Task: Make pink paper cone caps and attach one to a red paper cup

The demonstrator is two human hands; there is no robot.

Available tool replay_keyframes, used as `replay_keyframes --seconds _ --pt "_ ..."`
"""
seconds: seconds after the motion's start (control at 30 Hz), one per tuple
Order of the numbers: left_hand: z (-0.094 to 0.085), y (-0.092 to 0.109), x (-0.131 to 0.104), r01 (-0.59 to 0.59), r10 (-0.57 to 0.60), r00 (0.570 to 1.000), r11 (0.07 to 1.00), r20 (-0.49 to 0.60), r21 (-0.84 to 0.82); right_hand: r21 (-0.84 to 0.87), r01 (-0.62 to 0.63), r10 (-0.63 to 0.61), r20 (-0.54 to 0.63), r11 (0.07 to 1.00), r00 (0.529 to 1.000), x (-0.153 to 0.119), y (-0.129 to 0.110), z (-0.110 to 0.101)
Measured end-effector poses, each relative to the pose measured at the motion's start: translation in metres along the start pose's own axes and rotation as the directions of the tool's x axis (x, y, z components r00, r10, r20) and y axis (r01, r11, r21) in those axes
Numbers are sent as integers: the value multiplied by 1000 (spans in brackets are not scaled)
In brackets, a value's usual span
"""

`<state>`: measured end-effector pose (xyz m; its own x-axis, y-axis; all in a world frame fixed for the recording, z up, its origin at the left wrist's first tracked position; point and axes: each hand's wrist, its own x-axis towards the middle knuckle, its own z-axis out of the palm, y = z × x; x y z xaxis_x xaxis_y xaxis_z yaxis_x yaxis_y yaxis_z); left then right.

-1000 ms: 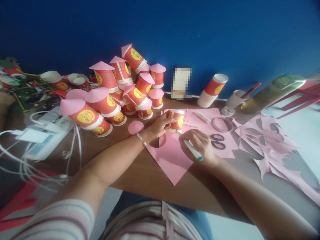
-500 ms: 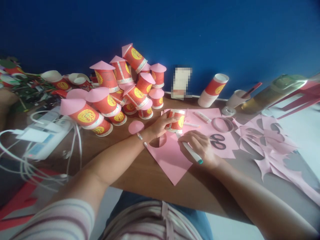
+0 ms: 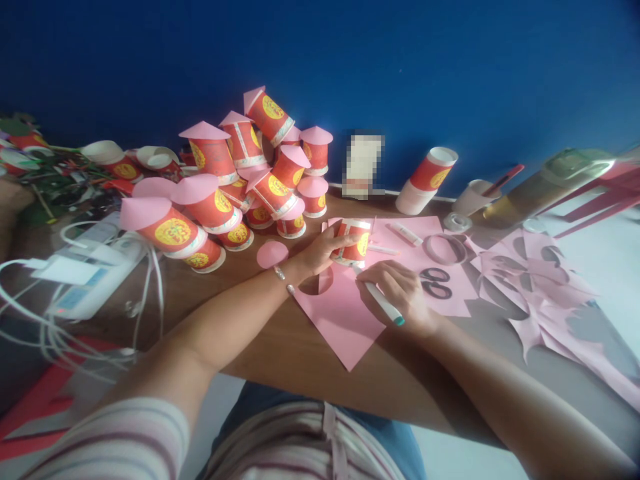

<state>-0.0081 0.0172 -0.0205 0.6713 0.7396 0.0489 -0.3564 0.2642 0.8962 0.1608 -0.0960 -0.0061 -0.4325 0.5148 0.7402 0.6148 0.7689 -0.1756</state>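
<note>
My left hand (image 3: 323, 250) is closed around a red-and-white paper cup (image 3: 353, 248) with a yellow emblem, its thumb and fingers on the cup's sides. My right hand (image 3: 397, 290) grips a white marker (image 3: 383, 303) with a green end, the other end at the cup's lower rim. Both are above a sheet of pink paper (image 3: 345, 327) on the table. Scissors with dark handles (image 3: 435, 291) lie just right of my right hand, their blades hidden. A small pink paper cone (image 3: 273, 254) sits by my left wrist.
Several red cups with pink cone tops (image 3: 205, 150) are piled at the left. A power strip (image 3: 95, 273) with white cables lies beside them. On the right are a tape roll (image 3: 445, 249), pink paper scraps (image 3: 545, 287), stacked cups (image 3: 427, 179) and a bottle (image 3: 540, 187).
The cup in my left hand has turned or shifted very slightly to the right. The marker's green end has edged a little up and left.
</note>
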Motion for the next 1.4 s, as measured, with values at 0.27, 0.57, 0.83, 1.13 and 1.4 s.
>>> replay_keyframes --seconds 0.27,0.57,0.83,1.13,1.4 --pt "2 3 -2 14 -13 1000 1000 -14 28 5 -8 8 2 1000 1000 5 -3 -2" --pt "1 1 -1 9 -9 1000 1000 -7 -10 1 -8 8 10 1000 1000 2 -1 -1" --pt "3 4 -2 16 -17 999 999 -41 -33 -30 -18 17 -37 999 999 3 0 -1" --pt "4 6 -3 17 -20 998 999 -62 -43 -55 -18 15 -53 998 998 7 -2 -3" --pt "3 4 -2 -12 5 998 995 -69 -97 -15 21 -22 -69 1000 997 6 -4 -3"
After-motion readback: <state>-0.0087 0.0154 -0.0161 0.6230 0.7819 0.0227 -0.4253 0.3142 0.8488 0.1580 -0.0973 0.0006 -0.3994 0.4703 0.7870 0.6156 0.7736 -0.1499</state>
